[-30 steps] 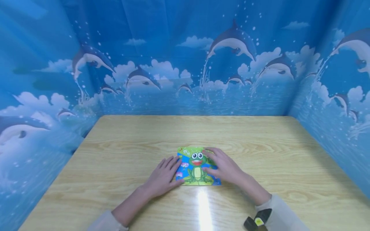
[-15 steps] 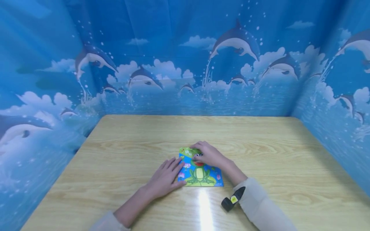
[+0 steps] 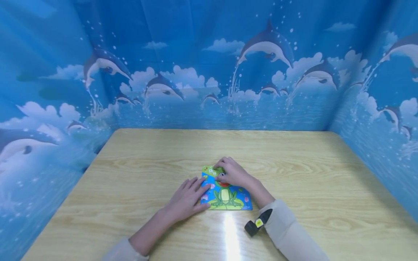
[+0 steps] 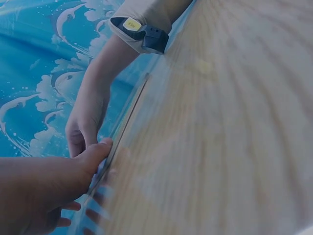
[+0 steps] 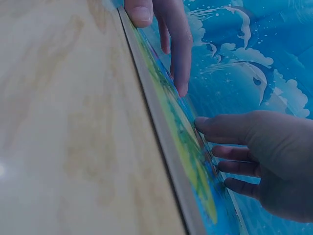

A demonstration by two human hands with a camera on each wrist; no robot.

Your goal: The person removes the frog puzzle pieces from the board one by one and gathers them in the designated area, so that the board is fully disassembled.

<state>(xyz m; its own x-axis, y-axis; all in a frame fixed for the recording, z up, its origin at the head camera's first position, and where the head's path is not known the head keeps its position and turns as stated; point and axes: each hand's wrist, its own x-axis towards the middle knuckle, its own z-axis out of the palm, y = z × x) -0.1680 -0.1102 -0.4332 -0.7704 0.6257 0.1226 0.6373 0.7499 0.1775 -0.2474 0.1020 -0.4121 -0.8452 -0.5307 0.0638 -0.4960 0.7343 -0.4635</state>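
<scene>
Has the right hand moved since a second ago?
Yes: against the pale wood-grain table, the bare right hand has moved leftward and slightly forward, from the right side of the flat blue-and-green frog board to its upper part.

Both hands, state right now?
Left hand: open, resting on the frog picture.
Right hand: touching the frog picture; whether it pinches anything cannot be told.

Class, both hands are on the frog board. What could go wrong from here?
The frog board may slide on the table if the right grip pushes sideways, since the left grip rests at one side only. The right grip also covers part of the frog's head, so details there could be missed.
</scene>
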